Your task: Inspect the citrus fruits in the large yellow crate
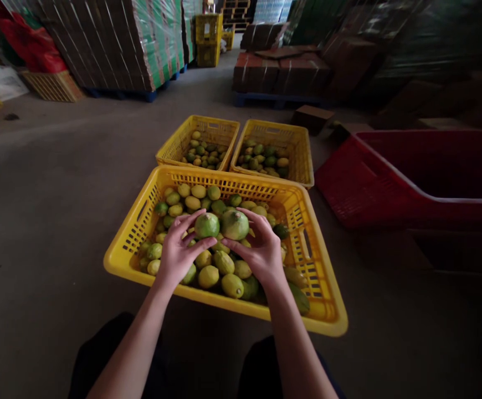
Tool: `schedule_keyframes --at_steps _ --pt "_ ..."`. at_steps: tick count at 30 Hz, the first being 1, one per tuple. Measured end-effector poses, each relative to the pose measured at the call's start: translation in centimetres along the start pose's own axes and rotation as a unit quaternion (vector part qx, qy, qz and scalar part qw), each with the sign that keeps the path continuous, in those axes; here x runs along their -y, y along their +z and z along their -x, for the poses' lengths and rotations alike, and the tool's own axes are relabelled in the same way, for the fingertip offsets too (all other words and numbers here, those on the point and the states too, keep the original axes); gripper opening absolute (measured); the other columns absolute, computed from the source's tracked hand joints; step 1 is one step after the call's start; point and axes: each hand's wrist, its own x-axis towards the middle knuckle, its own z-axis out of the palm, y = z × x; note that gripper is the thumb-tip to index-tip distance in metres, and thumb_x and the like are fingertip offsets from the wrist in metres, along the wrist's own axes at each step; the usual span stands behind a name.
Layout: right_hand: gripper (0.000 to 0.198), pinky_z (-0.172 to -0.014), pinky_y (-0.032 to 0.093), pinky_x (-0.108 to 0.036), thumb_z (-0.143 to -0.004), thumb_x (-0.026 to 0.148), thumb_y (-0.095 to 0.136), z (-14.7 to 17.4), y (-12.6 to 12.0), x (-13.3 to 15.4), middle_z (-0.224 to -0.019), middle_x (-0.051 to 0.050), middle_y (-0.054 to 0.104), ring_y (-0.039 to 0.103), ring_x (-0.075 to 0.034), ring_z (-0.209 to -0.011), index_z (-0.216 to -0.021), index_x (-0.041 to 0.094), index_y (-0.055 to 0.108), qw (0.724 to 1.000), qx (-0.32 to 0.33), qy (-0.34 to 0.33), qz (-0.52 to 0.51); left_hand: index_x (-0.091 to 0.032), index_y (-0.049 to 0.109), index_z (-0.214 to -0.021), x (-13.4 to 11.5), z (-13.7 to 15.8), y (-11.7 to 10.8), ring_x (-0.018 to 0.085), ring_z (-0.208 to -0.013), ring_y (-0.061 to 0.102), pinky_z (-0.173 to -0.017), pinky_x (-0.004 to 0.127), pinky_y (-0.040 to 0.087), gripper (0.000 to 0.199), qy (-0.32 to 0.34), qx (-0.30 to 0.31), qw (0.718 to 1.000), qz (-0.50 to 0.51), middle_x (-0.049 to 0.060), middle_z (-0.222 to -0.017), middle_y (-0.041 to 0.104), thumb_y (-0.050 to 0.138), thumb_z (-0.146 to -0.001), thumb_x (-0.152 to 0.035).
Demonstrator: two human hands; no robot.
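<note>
My left hand point(183, 246) is closed round a green lemon point(206, 226), thumb below and fingers above. A second, slightly larger and paler green lemon point(235, 225) is gripped by my right hand point(261, 246). The two fruits are side by side, almost touching, their stem ends tipped up towards me. Both hands are over a large yellow plastic crate point(224, 303) with slotted walls. In it lie many loose lemons, some yellow point(208, 276), others green point(154, 251). My forearms and hands hide part of the fruit.
Beyond the large crate stand two smaller yellow crates, left point(170, 145) and right point(303, 152), each partly filled with lemons. A red bin point(349, 183) is at the right. Wrapped stacks of boxes point(158, 44) on blue pallets and a low box stack point(280, 75) stand farther back.
</note>
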Motion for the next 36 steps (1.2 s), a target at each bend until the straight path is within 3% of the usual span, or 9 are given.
schedule_keyframes --at_steps 3,9,15,19,24,27,31,36 --pt "0.058 -0.083 0.057 -0.030 -0.048 0.013 0.093 0.0 -0.5 0.3 -0.101 -0.001 0.073 0.068 -0.019 -0.093 -0.102 0.024 0.074 0.997 0.056 0.042 -0.019 -0.016 0.076 -0.095 -0.3 -0.4 -0.7 0.019 -0.099 0.071 -0.082 0.018 0.056 0.040 -0.008 -0.005 1.000 -0.018 0.007 -0.104 0.075 0.087 -0.059 -0.003" --pt "0.044 -0.074 0.057 -0.028 -0.051 0.024 0.095 -0.3 -0.9 -0.1 -0.090 0.002 0.075 0.069 -0.017 -0.083 -0.088 0.025 0.070 0.992 0.067 0.078 -0.070 -0.018 0.073 -0.097 -0.1 -0.8 -1.8 0.018 -0.090 0.072 -0.071 0.020 0.057 0.043 -0.067 -0.022 0.997 -0.023 0.005 -0.101 0.077 0.092 -0.062 -0.034" --pt "0.037 -0.076 0.056 -0.029 -0.057 0.037 0.092 -0.7 -0.8 -0.4 -0.091 0.000 0.075 0.069 -0.019 -0.084 -0.088 0.024 0.077 0.982 0.081 0.138 -0.099 -0.019 0.076 -0.098 0.1 -1.1 -1.6 0.012 -0.071 0.072 -0.063 0.018 0.058 0.028 -0.104 -0.058 0.993 0.013 0.003 -0.089 0.077 0.086 -0.073 -0.026" --pt "0.043 -0.072 0.057 -0.027 -0.056 0.032 0.092 -0.7 -0.5 -0.6 -0.086 0.002 0.073 0.067 -0.015 -0.075 -0.095 0.026 0.074 0.978 0.062 0.157 -0.125 -0.018 0.076 -0.097 0.1 -1.2 -1.5 0.015 -0.079 0.074 -0.064 0.017 0.059 0.020 -0.090 -0.089 0.991 0.032 0.005 -0.096 0.078 0.081 -0.078 -0.022" --pt "0.037 -0.069 0.059 -0.029 -0.058 0.035 0.090 -0.7 0.0 -0.9 -0.081 0.001 0.073 0.068 -0.016 -0.073 -0.089 0.022 0.075 0.973 0.059 0.174 -0.142 -0.016 0.074 -0.096 0.2 -0.9 -1.1 0.022 -0.106 0.072 -0.085 0.025 0.061 0.022 -0.079 -0.069 0.994 0.026 0.008 -0.106 0.078 0.081 -0.078 -0.028" --pt "0.037 -0.068 0.059 -0.031 -0.057 0.039 0.089 -0.7 0.3 -1.0 -0.086 -0.002 0.076 0.070 -0.020 -0.078 -0.087 0.021 0.078 0.974 0.048 0.180 -0.131 -0.016 0.074 -0.098 0.3 -0.8 -0.9 0.025 -0.116 0.068 -0.092 0.028 0.059 0.024 -0.086 -0.056 0.995 0.017 0.010 -0.111 0.077 0.078 -0.082 -0.032" --pt "0.041 -0.070 0.058 -0.033 -0.056 0.043 0.090 -0.5 0.5 -1.0 -0.094 -0.005 0.078 0.071 -0.025 -0.087 -0.088 0.021 0.079 0.975 0.031 0.190 -0.111 -0.017 0.073 -0.104 0.5 -0.8 -0.9 0.025 -0.120 0.066 -0.097 0.030 0.057 0.020 -0.101 -0.086 0.991 0.015 0.011 -0.114 0.076 0.068 -0.090 -0.030" --pt "0.042 -0.075 0.057 -0.032 -0.061 0.048 0.088 -0.2 0.6 -1.4 -0.095 -0.007 0.078 0.071 -0.027 -0.097 -0.090 0.019 0.079 0.972 0.056 0.209 -0.093 -0.021 0.071 -0.118 0.5 -0.9 -1.0 0.021 -0.127 0.061 -0.099 0.026 0.055 0.027 -0.107 -0.073 0.991 0.018 0.007 -0.134 0.068 0.056 -0.097 -0.030"
